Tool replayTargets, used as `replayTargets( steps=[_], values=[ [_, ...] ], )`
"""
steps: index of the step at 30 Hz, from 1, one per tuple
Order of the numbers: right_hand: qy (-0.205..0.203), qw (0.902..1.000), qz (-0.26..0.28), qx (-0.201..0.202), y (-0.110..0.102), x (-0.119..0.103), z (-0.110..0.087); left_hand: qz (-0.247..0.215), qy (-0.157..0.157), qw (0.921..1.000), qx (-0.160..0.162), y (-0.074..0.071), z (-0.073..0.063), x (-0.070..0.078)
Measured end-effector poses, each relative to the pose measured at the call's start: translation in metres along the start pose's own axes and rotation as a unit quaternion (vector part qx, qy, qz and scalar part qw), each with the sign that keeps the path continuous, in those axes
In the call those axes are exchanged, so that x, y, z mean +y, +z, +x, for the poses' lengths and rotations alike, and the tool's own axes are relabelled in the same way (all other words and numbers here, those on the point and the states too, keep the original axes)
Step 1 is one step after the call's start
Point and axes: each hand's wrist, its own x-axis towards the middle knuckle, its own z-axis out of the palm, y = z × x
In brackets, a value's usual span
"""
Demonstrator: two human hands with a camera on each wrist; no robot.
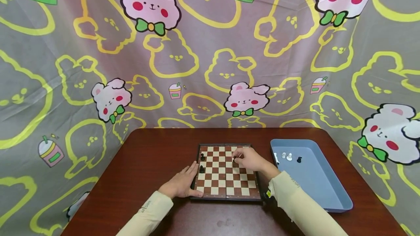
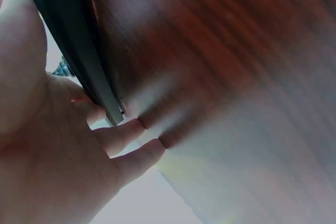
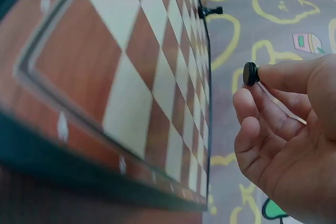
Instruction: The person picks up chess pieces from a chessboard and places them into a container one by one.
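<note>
A brown-and-cream checkered chessboard (image 1: 218, 183) lies on the table in front of me. My right hand (image 1: 251, 159) is over its right half, pinching a small black chess piece (image 3: 250, 74) between thumb and fingertips; the round base shows in the right wrist view and the fingers hide most of the rest. Along the board's left edge rests my left hand (image 1: 180, 184), fingers extended, with the thumb at the near left corner. Two black chess pieces, one farther (image 1: 202, 157) and one nearer (image 1: 201, 169), stand on the board's left column.
To the right of the board is a blue-grey tray (image 1: 315, 185). In its far part are two upright white pieces (image 1: 289, 157), a black piece (image 1: 299, 160) and a white object (image 1: 276, 158) by the left wall. A patterned cloth (image 1: 203, 65) hangs behind the dark wood table (image 1: 157, 148).
</note>
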Motion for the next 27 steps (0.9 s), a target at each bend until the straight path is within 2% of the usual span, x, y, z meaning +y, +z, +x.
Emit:
replayTargets(
  steps=[6,15,27],
  values=[
    [0.023,0.9996,-0.005,0.018,-0.018,0.008,-0.008,-0.003,-0.001,1.0000,-0.004,0.000,0.000,0.000],
    [0.012,0.9986,-0.023,0.046,-0.037,0.020,-0.020,-0.003,-0.006,1.0000,-0.005,-0.001,0.001,-0.001],
    [0.054,0.9965,-0.027,0.058,-0.057,0.034,-0.034,-0.005,-0.001,1.0000,-0.006,0.000,0.000,-0.002]
  ],
)
